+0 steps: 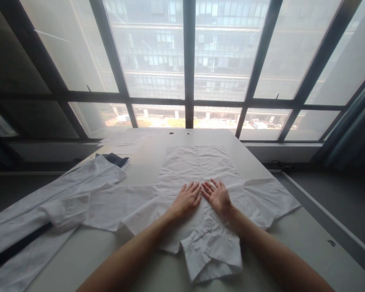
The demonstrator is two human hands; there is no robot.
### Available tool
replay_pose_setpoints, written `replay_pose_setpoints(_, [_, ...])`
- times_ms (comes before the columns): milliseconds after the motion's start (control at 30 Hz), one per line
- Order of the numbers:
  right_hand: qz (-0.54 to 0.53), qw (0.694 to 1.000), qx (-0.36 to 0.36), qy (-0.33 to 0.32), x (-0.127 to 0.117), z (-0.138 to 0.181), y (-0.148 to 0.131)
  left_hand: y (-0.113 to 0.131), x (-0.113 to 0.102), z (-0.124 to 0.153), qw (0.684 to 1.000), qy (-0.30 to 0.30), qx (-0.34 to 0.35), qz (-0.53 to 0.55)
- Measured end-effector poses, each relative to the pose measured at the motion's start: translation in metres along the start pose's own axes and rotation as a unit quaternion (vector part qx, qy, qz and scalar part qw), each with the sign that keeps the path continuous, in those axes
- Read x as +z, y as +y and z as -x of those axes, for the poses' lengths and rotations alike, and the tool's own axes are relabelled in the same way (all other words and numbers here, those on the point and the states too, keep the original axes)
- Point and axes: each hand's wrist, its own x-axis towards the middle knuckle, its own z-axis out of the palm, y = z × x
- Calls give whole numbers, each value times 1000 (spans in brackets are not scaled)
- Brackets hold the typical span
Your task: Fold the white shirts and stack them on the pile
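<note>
A white long-sleeved shirt (pixel 197 162) lies spread on the table, its collar (pixel 214 255) toward me and its body toward the window. One sleeve stretches out to the left, the other to the right. My left hand (pixel 187 198) rests palm down near the shirt's middle, fingers extended. Close beside it, my right hand (pixel 217 198) is turned partly palm up with its fingers stretched and apart. Neither hand grips the cloth. Small wrinkles run down the shirt's centre between and beyond the hands.
More white garments (pixel 100 174) with a dark piece (pixel 117 159) among them lie along the table's left side, meeting the left sleeve. Pale sheets (pixel 124 138) lie at the far left. The white table (pixel 316 243) reaches large windows. A small dark mark (pixel 331 243) shows at right.
</note>
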Motion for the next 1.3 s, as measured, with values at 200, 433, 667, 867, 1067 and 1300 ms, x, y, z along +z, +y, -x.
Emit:
replay_pose_setpoints(200, [44,991,-103,68,-64,-4,-81,-1,1,-1,1000,12,-9,16])
replay_pose_setpoints(433, [75,965,-208,144,-63,-18,-135,1,-2,0,1000,10,-10,22])
replay_pose_setpoints(667, [70,995,-42,-62,29,-46,-42,1,-3,0,1000,8,-10,19])
replay_pose_setpoints(867, [59,996,54,-48,18,-67,-34,2,-4,2,1000,6,-10,22])
replay_pose_setpoints(1067, [55,994,-53,80,-43,-89,-136,0,-2,3,1000,6,-12,28])
replay_pose_setpoints(1300, [34,974,-175,137,-42,-101,-177,1,-5,2,999,-7,-19,26])
